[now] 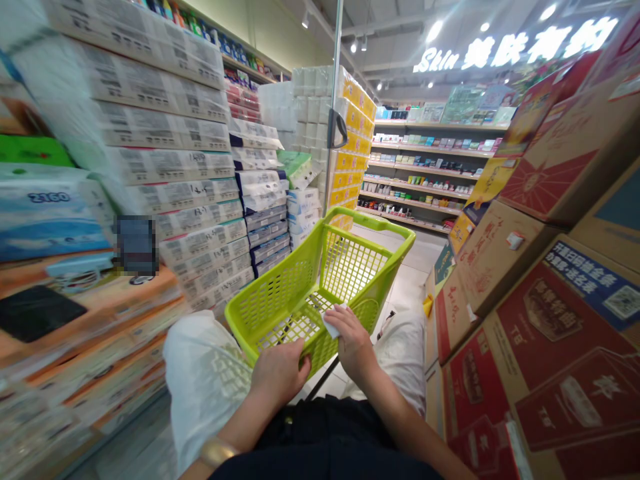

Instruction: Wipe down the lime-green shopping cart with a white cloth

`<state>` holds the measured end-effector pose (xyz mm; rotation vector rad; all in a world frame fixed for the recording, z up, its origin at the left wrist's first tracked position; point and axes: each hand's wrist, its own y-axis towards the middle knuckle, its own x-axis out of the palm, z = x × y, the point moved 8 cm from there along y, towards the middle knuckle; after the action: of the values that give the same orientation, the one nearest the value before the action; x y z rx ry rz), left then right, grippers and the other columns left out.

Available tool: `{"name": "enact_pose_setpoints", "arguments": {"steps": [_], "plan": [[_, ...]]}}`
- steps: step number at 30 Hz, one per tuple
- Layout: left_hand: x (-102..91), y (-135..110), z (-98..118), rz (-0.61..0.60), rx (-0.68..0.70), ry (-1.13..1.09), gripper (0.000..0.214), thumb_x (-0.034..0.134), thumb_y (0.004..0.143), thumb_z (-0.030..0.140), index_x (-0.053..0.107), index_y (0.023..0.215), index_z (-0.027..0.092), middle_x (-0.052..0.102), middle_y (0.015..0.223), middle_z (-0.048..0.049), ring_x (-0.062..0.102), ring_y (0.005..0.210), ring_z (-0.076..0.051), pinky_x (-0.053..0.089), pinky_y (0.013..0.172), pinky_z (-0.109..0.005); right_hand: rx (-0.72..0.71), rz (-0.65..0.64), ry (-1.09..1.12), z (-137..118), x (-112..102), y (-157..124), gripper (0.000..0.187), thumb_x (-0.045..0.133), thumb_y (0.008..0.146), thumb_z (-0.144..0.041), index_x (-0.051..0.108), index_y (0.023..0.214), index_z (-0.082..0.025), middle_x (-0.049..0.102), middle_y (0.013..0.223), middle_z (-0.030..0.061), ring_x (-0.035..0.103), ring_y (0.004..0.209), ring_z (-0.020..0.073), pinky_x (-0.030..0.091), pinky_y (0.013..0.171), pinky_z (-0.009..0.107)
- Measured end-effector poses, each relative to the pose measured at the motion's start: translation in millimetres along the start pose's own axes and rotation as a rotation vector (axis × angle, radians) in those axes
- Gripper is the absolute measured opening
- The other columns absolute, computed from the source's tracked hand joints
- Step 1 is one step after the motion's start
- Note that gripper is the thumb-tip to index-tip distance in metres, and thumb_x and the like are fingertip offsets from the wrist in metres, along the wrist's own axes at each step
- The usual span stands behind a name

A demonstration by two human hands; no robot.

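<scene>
A lime-green plastic mesh shopping basket sits in front of me on a wheeled frame, its far end raised. My left hand is closed over the basket's near rim. My right hand rests on the same rim further right, pinching a small white paper or tissue between its fingers. A gold bangle circles my left wrist. White patterned fabric bulges on either side of the basket, below my hands.
Tall stacks of wrapped toilet paper rise along the left of a narrow aisle. Printed red-and-brown cardboard cartons form a wall on the right. Store shelves of small packaged goods stand ahead beyond a metal pole.
</scene>
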<state>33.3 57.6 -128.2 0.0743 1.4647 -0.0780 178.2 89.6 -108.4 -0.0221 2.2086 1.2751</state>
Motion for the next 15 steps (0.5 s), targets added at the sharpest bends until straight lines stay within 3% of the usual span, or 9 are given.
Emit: {"name": "enact_pose_setpoints", "arguments": {"steps": [5,11,15], "plan": [[1.2,0.3,-4.5,-0.001,0.005,-0.004,0.025,0.044,0.091,0.035,0.063,0.1,0.022,0.075,0.097,-0.0094,0.07,0.094,-0.028,0.049,0.077,-0.036,-0.025,-0.049,0.026,-11.6,7.8,-4.8,0.047,0.042,0.088,-0.001,0.067,0.121,-0.024,0.072,0.12,0.0066,0.059,0.125,0.0195,0.043,0.112,0.044],[0.8,2.2,-4.8,-0.019,-0.003,0.0,0.022,0.048,0.089,0.035,0.064,0.098,0.023,0.075,0.095,-0.0075,0.07,0.094,-0.026,0.048,0.078,-0.034,0.005,0.021,-0.016,-3.4,-1.1,-0.6,0.049,0.041,0.084,0.001,0.069,0.117,-0.022,0.073,0.116,0.008,0.061,0.123,0.0209,0.044,0.111,0.046],[-1.5,2.3,-5.4,-0.025,0.01,-0.009,0.023,0.048,0.09,0.037,0.063,0.102,0.025,0.075,0.099,-0.0067,0.07,0.095,-0.027,0.048,0.077,-0.035,-0.052,-0.066,0.01,-21.5,11.9,-3.5,0.047,0.041,0.086,-0.001,0.068,0.119,-0.022,0.072,0.119,0.0067,0.06,0.124,0.0193,0.045,0.111,0.043]]}}
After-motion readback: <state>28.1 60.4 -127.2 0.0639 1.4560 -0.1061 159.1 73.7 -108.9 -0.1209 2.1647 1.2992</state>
